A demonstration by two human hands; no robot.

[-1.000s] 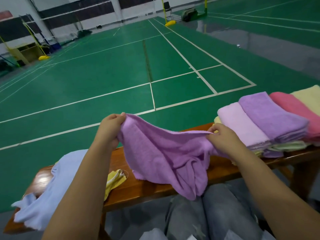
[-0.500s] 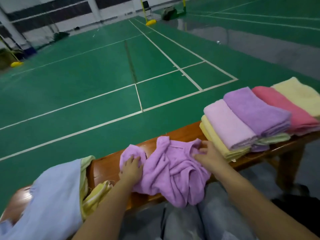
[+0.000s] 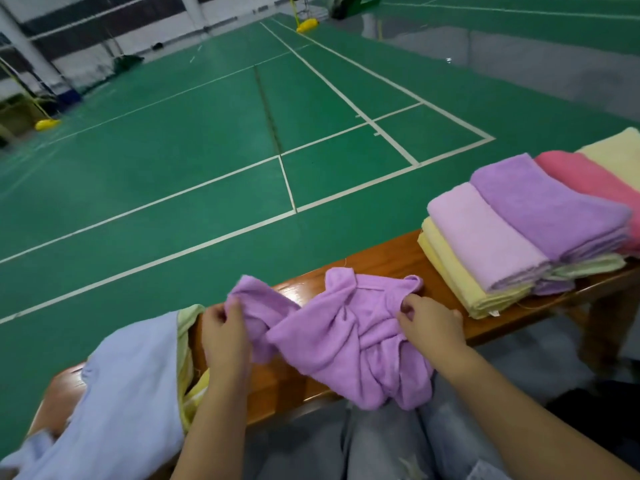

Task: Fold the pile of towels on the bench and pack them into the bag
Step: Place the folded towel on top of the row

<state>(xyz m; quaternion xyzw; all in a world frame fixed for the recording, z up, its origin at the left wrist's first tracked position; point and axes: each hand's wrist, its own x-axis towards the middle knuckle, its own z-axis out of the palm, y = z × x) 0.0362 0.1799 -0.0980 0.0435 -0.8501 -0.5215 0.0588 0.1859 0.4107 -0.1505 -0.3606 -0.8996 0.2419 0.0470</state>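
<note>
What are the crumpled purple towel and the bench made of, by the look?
Purple towel: soft napped fabric, likely microfibre or terry; matte, fuzzy surface, limp folds where the left hand and right hand pinch it. Exact fibre can't be told.
Bench: wood or wood-look board, reddish-brown with visible grain and glossy varnish that reflects light near the towel.

I'm looking out over a green court floor (image 3: 166, 174) marked with white boundary lines (image 3: 360, 116) that cross and form boxes. A dark seam (image 3: 266, 109) runs down the floor between them. Far left, a yellow post base (image 3: 47, 124) sits on the floor, and another yellow base (image 3: 307, 25) stands at the far end of the line. A grey strip of flooring (image 3: 540, 64) lies to the right, shiny with reflections. At the back I see a white wall with dark bands (image 3: 86, 26). Bottom edge, my grey jeans (image 3: 381, 445).
</note>
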